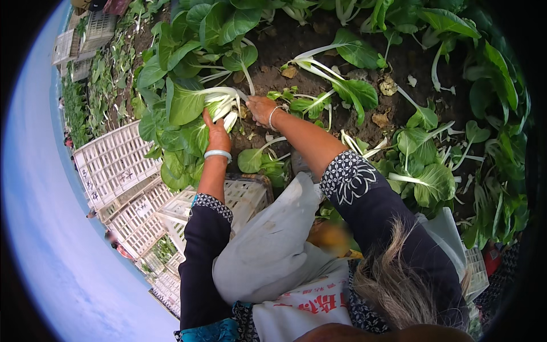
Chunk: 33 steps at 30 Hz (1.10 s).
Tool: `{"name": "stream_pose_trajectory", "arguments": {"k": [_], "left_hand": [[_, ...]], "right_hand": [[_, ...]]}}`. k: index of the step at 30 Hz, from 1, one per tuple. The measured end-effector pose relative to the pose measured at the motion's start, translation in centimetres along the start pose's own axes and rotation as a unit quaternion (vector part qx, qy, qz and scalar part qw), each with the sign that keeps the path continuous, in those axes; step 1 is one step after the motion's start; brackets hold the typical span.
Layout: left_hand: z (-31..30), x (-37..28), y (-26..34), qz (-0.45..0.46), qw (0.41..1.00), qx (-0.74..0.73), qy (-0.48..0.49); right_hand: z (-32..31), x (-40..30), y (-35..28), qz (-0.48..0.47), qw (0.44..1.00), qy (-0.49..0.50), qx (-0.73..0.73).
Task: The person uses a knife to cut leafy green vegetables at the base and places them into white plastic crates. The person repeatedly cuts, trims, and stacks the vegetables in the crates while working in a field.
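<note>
My left hand [216, 133] grips a head of bok choy [222, 100] by its leaves, just below its pale stalks. Close on the right, my right hand [261, 110] is closed around something at the base of the stalks; a small grey blade seems to show at its fingers, partly hidden. Dense green bok choy leaves [179, 137] lie around the left hand. Cut leaves and loose bok choy [337, 79] lie on the brown soil to the right of my right hand.
White plastic crates [119, 160] stand stacked at the left, and another crate [245, 194] is beside my knees. Standing bok choy [495, 81] edges the soil at the right. Part of another person shows at the lower right.
</note>
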<state>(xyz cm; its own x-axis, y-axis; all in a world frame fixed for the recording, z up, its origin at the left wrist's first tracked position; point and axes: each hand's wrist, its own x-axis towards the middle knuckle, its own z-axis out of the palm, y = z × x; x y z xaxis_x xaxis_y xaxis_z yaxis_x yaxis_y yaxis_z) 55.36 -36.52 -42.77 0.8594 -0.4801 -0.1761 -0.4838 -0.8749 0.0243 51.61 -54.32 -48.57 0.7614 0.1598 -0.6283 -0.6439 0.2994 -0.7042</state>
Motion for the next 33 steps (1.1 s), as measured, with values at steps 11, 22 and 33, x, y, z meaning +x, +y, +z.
{"name": "stream_pose_trajectory", "arguments": {"k": [11,22,33], "left_hand": [[-1.1,-0.1,0.0,-0.055,0.997,0.003,-0.049],[-10.4,-2.3,3.2,0.008,0.991,-0.115,0.063],[-28.4,-10.8,14.2,0.072,0.733,-0.667,-0.108]], "right_hand": [[1.7,-4.9,6.3,-0.045,0.935,-0.111,-0.334],[-7.8,-17.3,3.6,-0.172,0.946,0.171,-0.215],[-7.2,-36.4,-13.9,-0.454,0.806,0.271,-0.265]]}}
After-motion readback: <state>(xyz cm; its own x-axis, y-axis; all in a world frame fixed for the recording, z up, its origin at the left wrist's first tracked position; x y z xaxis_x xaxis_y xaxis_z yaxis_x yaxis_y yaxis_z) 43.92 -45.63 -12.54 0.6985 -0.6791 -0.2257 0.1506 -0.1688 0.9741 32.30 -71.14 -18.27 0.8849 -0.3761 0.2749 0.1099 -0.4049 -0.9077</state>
